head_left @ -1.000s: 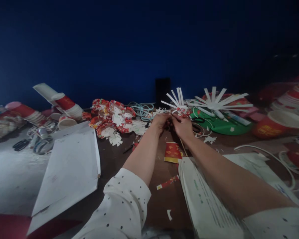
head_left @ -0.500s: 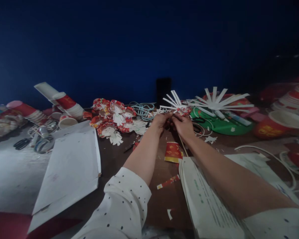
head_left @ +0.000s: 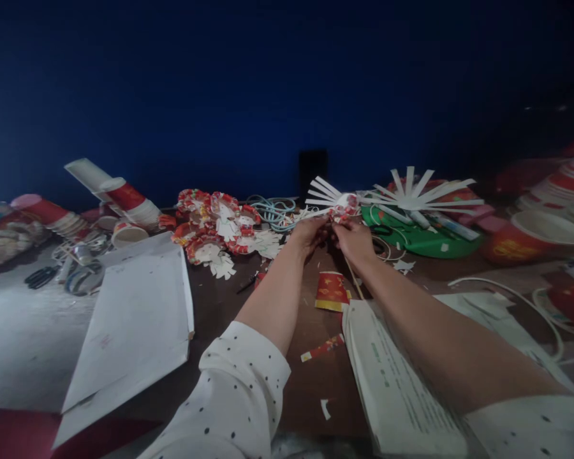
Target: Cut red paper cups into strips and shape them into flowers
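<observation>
Both hands meet at the middle of the table, closed around a paper cup cut into strips (head_left: 326,193). White strips fan out to its upper left, and a red and white curled part (head_left: 347,205) shows above my fingers. My left hand (head_left: 310,233) grips its near left side, with the fingertips mostly hidden. On the right side my right hand (head_left: 354,242) pinches it between thumb and fingers. A thin stick (head_left: 354,278) slants down from below my right hand. Just below the hands lies a red paper cup piece (head_left: 331,291) with a yellow edge.
Left of my hands is a pile of red and white paper crafts (head_left: 217,223). Another cut cup (head_left: 414,203) spreads its white strips above a green tray (head_left: 425,242). White cardboard (head_left: 138,319), black-handled scissors (head_left: 41,277), stacked paper cups (head_left: 129,197) and a printed paper bag (head_left: 397,382) lie around.
The cut cup has turned in my hands: its white strips lean further left, and more of the red and white curled part shows. Both hands stay in nearly the same place.
</observation>
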Available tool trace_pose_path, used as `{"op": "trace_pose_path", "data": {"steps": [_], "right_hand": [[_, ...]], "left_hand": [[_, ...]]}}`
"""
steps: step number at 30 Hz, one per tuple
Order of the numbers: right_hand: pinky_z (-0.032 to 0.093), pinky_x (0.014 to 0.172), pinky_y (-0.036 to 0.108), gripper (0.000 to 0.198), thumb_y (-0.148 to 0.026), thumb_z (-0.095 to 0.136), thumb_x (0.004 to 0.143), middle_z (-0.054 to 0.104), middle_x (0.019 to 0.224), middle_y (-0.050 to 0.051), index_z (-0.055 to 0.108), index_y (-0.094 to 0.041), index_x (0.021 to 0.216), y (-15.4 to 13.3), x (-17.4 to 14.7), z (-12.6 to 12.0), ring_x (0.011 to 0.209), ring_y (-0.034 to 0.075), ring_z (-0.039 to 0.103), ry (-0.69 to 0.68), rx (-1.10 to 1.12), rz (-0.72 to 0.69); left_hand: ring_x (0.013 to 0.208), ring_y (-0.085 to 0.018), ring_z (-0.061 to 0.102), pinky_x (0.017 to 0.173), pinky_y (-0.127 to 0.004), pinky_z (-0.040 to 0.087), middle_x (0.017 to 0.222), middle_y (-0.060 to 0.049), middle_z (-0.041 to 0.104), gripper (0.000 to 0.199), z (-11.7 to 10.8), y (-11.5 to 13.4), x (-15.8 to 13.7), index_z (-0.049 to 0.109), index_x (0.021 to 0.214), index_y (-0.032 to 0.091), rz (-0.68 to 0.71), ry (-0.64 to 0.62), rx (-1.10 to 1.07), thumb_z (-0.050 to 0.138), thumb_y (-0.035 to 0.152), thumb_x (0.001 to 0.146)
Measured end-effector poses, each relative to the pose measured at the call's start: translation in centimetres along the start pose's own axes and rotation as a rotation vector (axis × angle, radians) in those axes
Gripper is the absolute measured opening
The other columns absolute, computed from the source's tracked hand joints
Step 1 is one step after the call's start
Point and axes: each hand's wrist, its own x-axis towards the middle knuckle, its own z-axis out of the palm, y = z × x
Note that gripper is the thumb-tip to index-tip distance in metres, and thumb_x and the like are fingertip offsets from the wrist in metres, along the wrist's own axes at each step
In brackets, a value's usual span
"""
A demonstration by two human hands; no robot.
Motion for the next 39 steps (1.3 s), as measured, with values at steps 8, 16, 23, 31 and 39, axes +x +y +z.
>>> {"op": "trace_pose_path", "data": {"steps": [8,16,23,31,39], "right_hand": [[0.04,0.045,0.024,0.036,-0.028,0.06,0.08,0.06,0.052,-0.003,0.077,-0.016,0.11,0.5,0.0,-0.5,0.045,0.013,0.051,-0.043,-0.021,-0.115],[0.052,0.082,0.036,0.026,-0.022,0.06,0.083,0.077,0.091,0.008,0.079,-0.019,0.101,0.4,0.1,-0.7,0.09,0.026,0.07,-0.02,-0.361,-0.381],[0.05,0.067,0.033,0.019,-0.026,0.058,0.084,0.072,0.07,0.005,0.074,-0.018,0.088,0.1,-0.4,-0.4,0.065,0.022,0.066,-0.025,-0.305,-0.236],[0.037,0.043,0.024,0.008,-0.024,0.066,0.073,0.06,0.054,-0.003,0.061,-0.021,0.068,-0.5,-0.9,0.2,0.042,0.011,0.047,-0.078,0.168,0.045],[0.037,0.042,0.021,0.022,-0.025,0.08,0.06,0.061,0.058,-0.004,0.063,-0.02,0.072,-0.5,-0.4,0.3,0.05,0.01,0.051,-0.153,0.423,0.119]], "left_hand": [[0.046,-0.006,0.047,0.049,-0.017,0.033,0.056,0.003,0.053,0.018,0.4,0.4,-0.7,0.057,0.07,0.015,-0.006,-0.04,0.157,0.054,0.0,0.08],[0.045,-0.006,0.042,0.049,-0.019,0.032,0.05,0.004,0.048,0.023,0.6,0.3,-0.7,0.053,0.061,0.015,0.052,0.002,0.18,0.051,-0.004,0.075],[0.039,-0.005,0.039,0.043,-0.019,0.027,0.047,0.004,0.05,0.022,0.5,-0.1,0.1,0.056,0.06,0.015,0.03,0.068,0.265,0.065,0.015,0.08],[0.037,-0.006,0.043,0.041,-0.018,0.03,0.046,0.004,0.053,0.02,1.0,0.1,-0.2,0.058,0.066,0.013,0.01,0.08,0.186,0.059,0.01,0.086],[0.045,-0.005,0.045,0.048,-0.017,0.036,0.054,0.002,0.054,0.016,0.9,0.5,-0.5,0.062,0.07,0.011,-0.012,0.022,0.063,0.063,0.013,0.086]]}}
